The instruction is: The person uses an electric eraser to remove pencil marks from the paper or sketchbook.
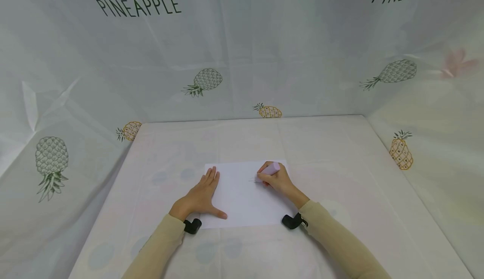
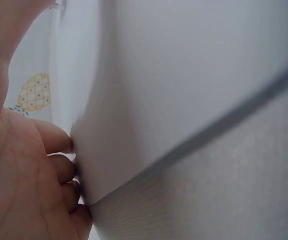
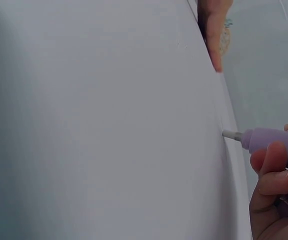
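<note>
Pale sheeting point(image 1: 295, 39) printed with pineapples fills the upper part of the head view, above a light tabletop point(image 1: 325, 144). White paper point(image 1: 238, 203) lies just below the middle of the frame. Left of centre, the left hand point(image 1: 200, 197) rests on the paper's left edge, fingers straight, thumb spread wide. Right of centre, the right hand point(image 1: 281, 182) grips a lilac marker point(image 1: 272, 169) beside a few thin lines point(image 1: 251, 181) on the paper. Beige sleeves point(image 1: 336, 239) run to the bottom edge.

In the left wrist view, the left hand occupies the left side, fingertips against the paper, whose edge slants from lower centre to upper right.

In the right wrist view, the marker, held at lower right, touches the paper with its pale tip; part of the left hand shows at upper right
</note>
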`<action>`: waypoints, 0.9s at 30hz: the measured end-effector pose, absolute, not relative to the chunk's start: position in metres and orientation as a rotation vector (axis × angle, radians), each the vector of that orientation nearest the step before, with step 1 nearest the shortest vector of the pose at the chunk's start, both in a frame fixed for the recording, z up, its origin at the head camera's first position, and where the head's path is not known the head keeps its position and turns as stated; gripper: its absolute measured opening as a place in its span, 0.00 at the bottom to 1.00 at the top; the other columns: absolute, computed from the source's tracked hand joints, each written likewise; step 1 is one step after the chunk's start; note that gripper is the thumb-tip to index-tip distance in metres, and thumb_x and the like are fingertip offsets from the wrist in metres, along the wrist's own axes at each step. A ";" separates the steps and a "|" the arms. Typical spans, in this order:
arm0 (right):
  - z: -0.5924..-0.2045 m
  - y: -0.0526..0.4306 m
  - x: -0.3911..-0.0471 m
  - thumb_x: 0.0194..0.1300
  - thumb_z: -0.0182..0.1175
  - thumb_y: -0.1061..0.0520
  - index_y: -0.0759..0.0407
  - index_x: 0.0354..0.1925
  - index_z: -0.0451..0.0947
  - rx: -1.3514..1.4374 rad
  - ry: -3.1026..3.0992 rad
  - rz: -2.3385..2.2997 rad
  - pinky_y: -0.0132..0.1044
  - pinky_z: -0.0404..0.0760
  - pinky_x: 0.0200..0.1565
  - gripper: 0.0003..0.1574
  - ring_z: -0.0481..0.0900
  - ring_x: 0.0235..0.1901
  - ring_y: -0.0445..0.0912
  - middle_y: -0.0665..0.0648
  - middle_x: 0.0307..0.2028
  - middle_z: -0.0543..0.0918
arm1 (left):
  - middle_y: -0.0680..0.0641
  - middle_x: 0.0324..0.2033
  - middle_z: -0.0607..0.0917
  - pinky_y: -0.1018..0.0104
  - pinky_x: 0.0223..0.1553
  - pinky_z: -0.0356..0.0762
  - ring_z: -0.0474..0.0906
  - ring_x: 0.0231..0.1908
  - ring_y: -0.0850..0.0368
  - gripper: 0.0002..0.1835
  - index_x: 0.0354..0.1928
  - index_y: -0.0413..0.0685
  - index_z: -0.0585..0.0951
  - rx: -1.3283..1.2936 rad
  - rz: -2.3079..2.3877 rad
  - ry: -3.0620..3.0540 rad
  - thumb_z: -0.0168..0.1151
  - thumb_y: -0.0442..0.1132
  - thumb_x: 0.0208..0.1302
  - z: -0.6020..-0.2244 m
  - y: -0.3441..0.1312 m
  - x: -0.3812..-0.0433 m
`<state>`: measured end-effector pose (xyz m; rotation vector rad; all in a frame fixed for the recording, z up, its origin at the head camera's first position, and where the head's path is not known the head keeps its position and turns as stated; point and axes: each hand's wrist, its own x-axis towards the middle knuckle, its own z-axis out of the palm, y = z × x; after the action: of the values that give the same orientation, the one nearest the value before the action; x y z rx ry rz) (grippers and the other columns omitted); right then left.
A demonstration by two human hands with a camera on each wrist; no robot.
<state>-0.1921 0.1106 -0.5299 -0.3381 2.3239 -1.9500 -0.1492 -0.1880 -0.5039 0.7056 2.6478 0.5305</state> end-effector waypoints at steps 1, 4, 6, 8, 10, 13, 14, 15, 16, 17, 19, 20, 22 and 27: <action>-0.530 0.110 -0.192 0.59 0.68 0.68 0.69 0.31 0.80 -0.343 2.327 -1.953 0.31 0.72 0.18 0.04 0.75 0.16 0.43 0.56 0.18 0.79 | 0.32 0.76 0.36 0.44 0.73 0.41 0.31 0.76 0.38 0.77 0.77 0.30 0.43 0.706 0.531 2.647 0.77 0.71 0.39 -0.504 -0.188 -0.149; -0.530 0.106 -0.192 0.59 0.67 0.68 0.69 0.31 0.80 -0.361 2.328 -1.948 0.31 0.73 0.19 0.04 0.75 0.16 0.43 0.56 0.19 0.79 | 0.32 0.76 0.36 0.44 0.73 0.41 0.30 0.76 0.38 0.77 0.77 0.31 0.43 0.705 0.535 2.642 0.76 0.71 0.39 -0.503 -0.187 -0.150; -0.530 0.104 -0.193 0.59 0.68 0.68 0.69 0.31 0.80 -0.361 2.326 -1.940 0.31 0.74 0.19 0.04 0.75 0.17 0.43 0.55 0.20 0.79 | 0.33 0.76 0.36 0.44 0.73 0.41 0.30 0.76 0.38 0.77 0.77 0.31 0.43 0.705 0.527 2.642 0.76 0.71 0.39 -0.503 -0.188 -0.150; -0.530 0.102 -0.193 0.59 0.68 0.69 0.70 0.31 0.80 -0.357 2.325 -1.929 0.30 0.75 0.20 0.04 0.76 0.17 0.43 0.54 0.21 0.79 | 0.33 0.76 0.36 0.45 0.74 0.41 0.30 0.76 0.39 0.77 0.77 0.31 0.43 0.706 0.521 2.642 0.76 0.71 0.39 -0.504 -0.188 -0.149; -0.527 0.100 -0.192 0.59 0.68 0.69 0.71 0.31 0.80 -0.351 2.315 -1.924 0.30 0.75 0.20 0.04 0.76 0.17 0.43 0.54 0.20 0.79 | 0.33 0.76 0.36 0.45 0.74 0.40 0.30 0.76 0.39 0.77 0.77 0.31 0.43 0.706 0.510 2.645 0.76 0.71 0.39 -0.504 -0.188 -0.149; -0.519 0.098 -0.189 0.59 0.67 0.71 0.73 0.32 0.80 -0.362 2.285 -1.924 0.31 0.74 0.20 0.04 0.76 0.17 0.47 0.56 0.19 0.79 | 0.33 0.76 0.36 0.46 0.74 0.40 0.30 0.76 0.40 0.77 0.77 0.31 0.43 0.704 0.510 2.644 0.76 0.71 0.39 -0.504 -0.188 -0.149; -0.514 0.097 -0.187 0.59 0.67 0.71 0.74 0.32 0.79 -0.369 2.278 -1.926 0.31 0.74 0.20 0.05 0.76 0.17 0.48 0.57 0.19 0.79 | 0.33 0.76 0.36 0.45 0.74 0.40 0.30 0.76 0.39 0.77 0.77 0.31 0.43 0.703 0.520 2.643 0.76 0.71 0.39 -0.504 -0.187 -0.149; -0.510 0.097 -0.185 0.59 0.66 0.72 0.75 0.32 0.79 -0.385 2.270 -1.932 0.31 0.74 0.20 0.05 0.76 0.17 0.49 0.58 0.19 0.79 | 0.33 0.76 0.36 0.45 0.74 0.41 0.30 0.76 0.39 0.77 0.77 0.31 0.43 0.701 0.521 2.643 0.76 0.71 0.39 -0.504 -0.187 -0.149; -0.507 0.097 -0.184 0.59 0.66 0.72 0.76 0.32 0.78 -0.398 2.266 -1.934 0.31 0.74 0.19 0.05 0.76 0.17 0.50 0.59 0.18 0.79 | 0.33 0.76 0.36 0.45 0.74 0.41 0.30 0.76 0.39 0.77 0.77 0.31 0.43 0.702 0.524 2.642 0.76 0.71 0.39 -0.504 -0.187 -0.149; -0.505 0.097 -0.183 0.59 0.65 0.72 0.76 0.31 0.78 -0.407 2.267 -1.934 0.31 0.74 0.19 0.05 0.76 0.17 0.50 0.59 0.18 0.79 | 0.33 0.76 0.36 0.44 0.73 0.41 0.30 0.76 0.39 0.77 0.77 0.31 0.43 0.701 0.530 2.642 0.76 0.71 0.39 -0.504 -0.187 -0.149; -0.505 0.097 -0.183 0.60 0.65 0.71 0.76 0.31 0.78 -0.409 2.281 -1.929 0.31 0.74 0.19 0.06 0.76 0.17 0.48 0.58 0.18 0.79 | 0.33 0.76 0.36 0.44 0.73 0.41 0.30 0.76 0.38 0.76 0.77 0.31 0.43 0.700 0.536 2.641 0.77 0.70 0.39 -0.503 -0.186 -0.149; -0.508 0.097 -0.184 0.60 0.66 0.70 0.75 0.31 0.78 -0.400 2.291 -1.921 0.31 0.74 0.19 0.06 0.76 0.17 0.47 0.57 0.19 0.79 | 0.33 0.76 0.36 0.44 0.73 0.41 0.30 0.76 0.39 0.76 0.77 0.32 0.43 0.698 0.527 2.641 0.76 0.71 0.40 -0.503 -0.186 -0.149; -0.515 0.098 -0.188 0.60 0.66 0.69 0.72 0.31 0.79 -0.369 2.307 -1.909 0.31 0.75 0.20 0.05 0.76 0.17 0.45 0.56 0.19 0.79 | 0.33 0.77 0.36 0.44 0.73 0.41 0.30 0.76 0.39 0.76 0.77 0.32 0.43 0.699 0.527 2.641 0.76 0.71 0.40 -0.503 -0.186 -0.149; -0.526 0.103 -0.192 0.59 0.67 0.67 0.68 0.31 0.80 -0.329 2.330 -1.900 0.32 0.76 0.22 0.04 0.76 0.18 0.44 0.55 0.20 0.80 | 0.34 0.77 0.35 0.45 0.74 0.40 0.30 0.76 0.40 0.77 0.77 0.33 0.43 0.697 0.505 2.651 0.75 0.72 0.39 -0.505 -0.187 -0.149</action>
<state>-0.1920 0.1033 -0.5259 -0.3292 2.3304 -1.9005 -0.1489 -0.1872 -0.5046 0.6972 2.6513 0.5052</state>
